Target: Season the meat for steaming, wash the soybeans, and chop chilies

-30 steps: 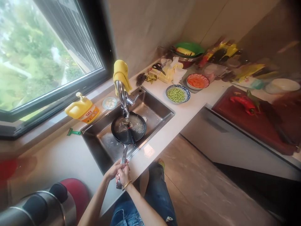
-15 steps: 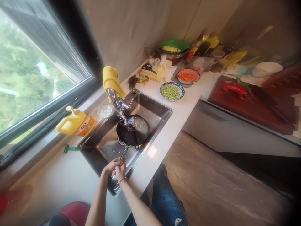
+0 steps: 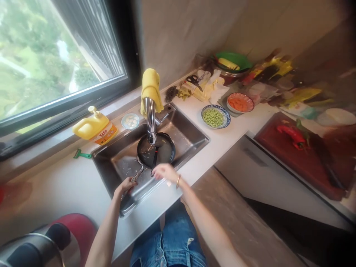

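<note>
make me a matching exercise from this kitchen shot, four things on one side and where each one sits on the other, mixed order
Things
1. yellow cloth
2. frying pan
3. red chili
4. yellow bottle

Places
A. on the dark red cutting board
B. lying on the counter by the window
C. draped over the faucet
D. in the sink, left hand on its handle

Pairs: 1-C, 2-D, 3-A, 4-B

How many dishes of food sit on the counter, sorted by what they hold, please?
Green beans: 1, the blue-rimmed plate
Orange slices: 1, the red-rimmed bowl
Pale pieces: 1, the small dish
Total: 3
</note>
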